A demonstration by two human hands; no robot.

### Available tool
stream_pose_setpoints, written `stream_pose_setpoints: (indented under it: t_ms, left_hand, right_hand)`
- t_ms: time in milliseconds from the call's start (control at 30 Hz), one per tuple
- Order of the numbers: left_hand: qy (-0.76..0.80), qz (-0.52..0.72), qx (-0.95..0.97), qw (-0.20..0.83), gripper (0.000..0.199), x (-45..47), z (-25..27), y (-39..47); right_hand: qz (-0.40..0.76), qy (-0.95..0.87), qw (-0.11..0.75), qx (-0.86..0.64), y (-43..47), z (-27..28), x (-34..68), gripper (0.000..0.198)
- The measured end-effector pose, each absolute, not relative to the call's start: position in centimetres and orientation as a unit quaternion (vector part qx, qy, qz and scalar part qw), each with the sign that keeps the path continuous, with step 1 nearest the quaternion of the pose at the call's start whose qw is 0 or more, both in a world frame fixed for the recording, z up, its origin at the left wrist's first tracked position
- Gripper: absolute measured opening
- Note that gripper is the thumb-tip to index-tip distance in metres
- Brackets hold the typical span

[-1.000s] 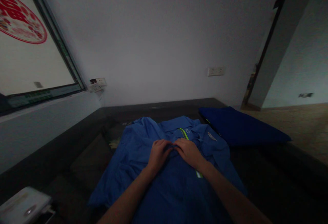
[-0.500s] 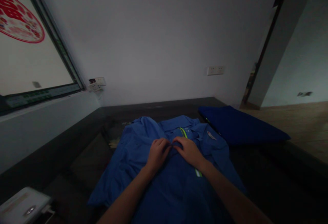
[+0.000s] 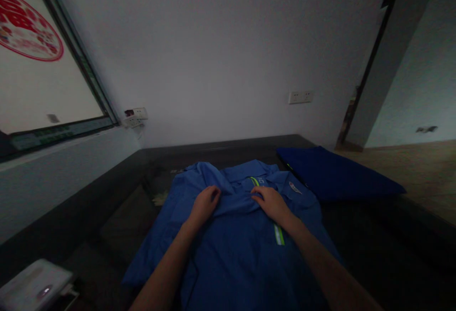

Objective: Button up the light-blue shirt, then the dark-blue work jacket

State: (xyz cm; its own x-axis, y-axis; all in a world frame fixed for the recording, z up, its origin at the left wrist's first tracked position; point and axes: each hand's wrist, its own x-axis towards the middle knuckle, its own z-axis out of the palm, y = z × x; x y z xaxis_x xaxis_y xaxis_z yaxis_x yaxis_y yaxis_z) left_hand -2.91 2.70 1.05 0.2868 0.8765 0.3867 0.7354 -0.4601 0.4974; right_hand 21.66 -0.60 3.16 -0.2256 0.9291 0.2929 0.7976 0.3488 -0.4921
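Right now we see a blue shirt (image 3: 231, 249) lying flat in the lower middle of the frame, on a dark surface (image 3: 117, 221). Our left hand (image 3: 204, 205) rests on the cloth a little left of the middle, with its fingers (image 3: 213, 192) curled down and pinching a fold of the shirt. Our right hand (image 3: 272, 202) lies just right of the middle, near the bright green stripe (image 3: 278, 234); its fingers (image 3: 258, 192) are close together and press on the cloth, but we cannot tell if they pinch it. The two hands are a bit apart, with a ridge of cloth between them

We think the shirt is soft and light. It bends and wrinkles easily, and it will not break. It may slide a little on the smooth surface. A good place to hold it is at an edge or a fold, like the collar (image 3: 245, 171) near the top, pinched between thumb and fingers

A darker blue folded cloth (image 3: 331, 173) lies to the right, and a white box (image 3: 32, 287) sits in the lower left corner
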Motion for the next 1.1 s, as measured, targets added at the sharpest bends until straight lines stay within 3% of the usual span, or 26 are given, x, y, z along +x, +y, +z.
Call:
stream_pose_setpoints:
  t_ms: [300,400,567,733,933,1100]
  left_hand:
    - [0.532,0.197,0.819,0.084,0.027,-2.5,0.4,1.6]
    - [0.535,0.208,0.816,0.07,0.023,-1.9,0.5,1.5]
    - [0.495,0.267,0.814,0.148,0.015,-0.3,1.0,0.7]
    - [0.475,0.305,0.804,0.189,0.014,1.3,1.5,-0.7]
    - [0.434,0.315,0.817,0.211,0.015,2.3,1.8,-2.1]
    - [0.392,0.317,0.836,0.214,0.015,2.8,2.7,-2.8]
  right_hand:
    - [0.073,-0.742,0.251,-0.617,0.4,3.6,24.3,0.018]
    - [0.057,-0.734,0.235,-0.635,0.4,3.6,24.8,0.017]
    - [0.026,-0.729,0.194,-0.656,0.5,3.2,25.2,0.015]
    - [-0.018,-0.788,0.268,-0.554,-0.2,3.5,23.0,0.027]
    - [0.095,-0.853,0.293,-0.421,-1.4,3.6,20.6,0.032]
    - [0.151,-0.846,0.324,-0.395,-1.5,4.2,21.3,0.022]
